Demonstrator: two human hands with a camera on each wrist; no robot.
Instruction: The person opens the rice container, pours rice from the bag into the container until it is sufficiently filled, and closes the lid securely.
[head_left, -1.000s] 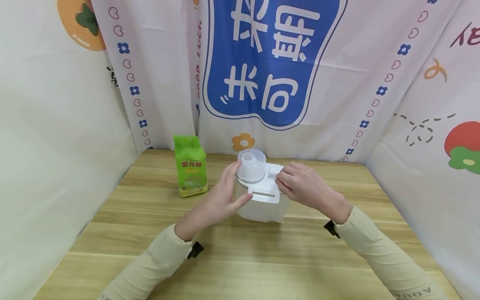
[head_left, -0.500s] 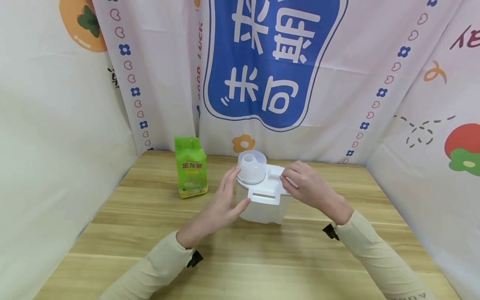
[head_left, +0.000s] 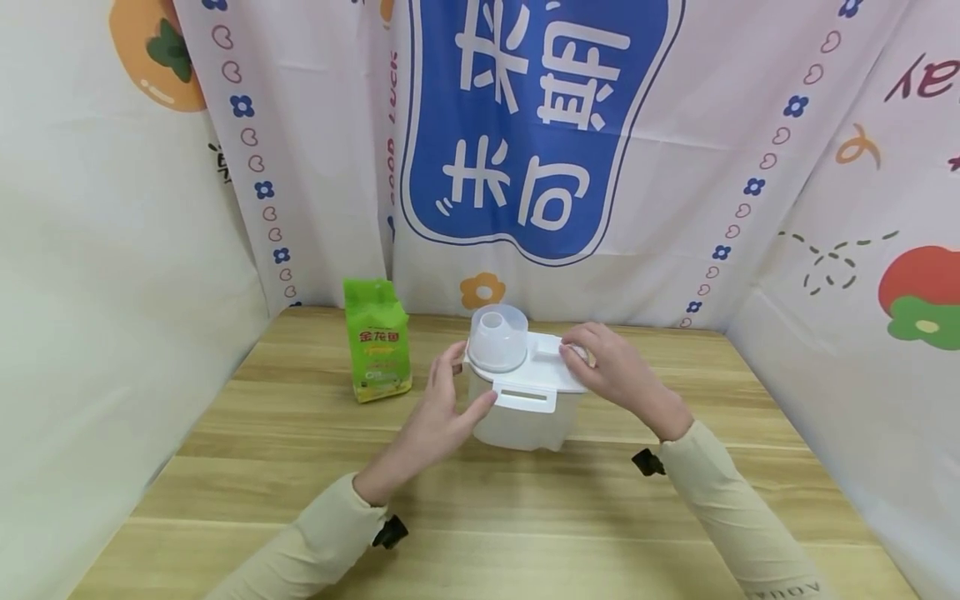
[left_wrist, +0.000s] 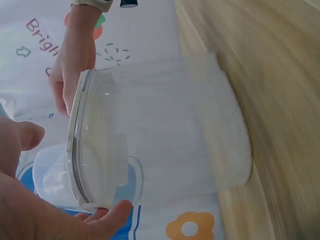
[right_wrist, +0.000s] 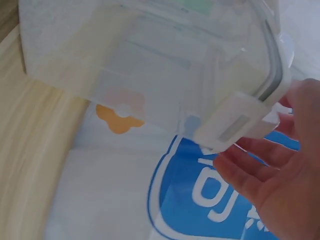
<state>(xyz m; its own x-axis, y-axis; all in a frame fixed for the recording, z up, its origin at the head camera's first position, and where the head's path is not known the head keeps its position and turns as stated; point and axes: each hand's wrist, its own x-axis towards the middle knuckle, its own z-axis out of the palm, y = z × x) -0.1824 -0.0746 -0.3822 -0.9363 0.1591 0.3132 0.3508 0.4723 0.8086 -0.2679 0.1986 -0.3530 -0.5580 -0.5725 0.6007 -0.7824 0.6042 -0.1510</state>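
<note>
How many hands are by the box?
2: the left hand at the left of the clear plastic container, the right hand by the right end of its white lid.

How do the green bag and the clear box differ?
The bag is green and printed; the box is see-through with a white lid. The bag looks narrower than the box. The bag stands untouched; the box has the left hand and right hand at it. Both stand on the table.

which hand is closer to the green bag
Left. The left hand is just right of the green bag, apart from it; the right hand is farther off, at the right end of the white lid.
</note>
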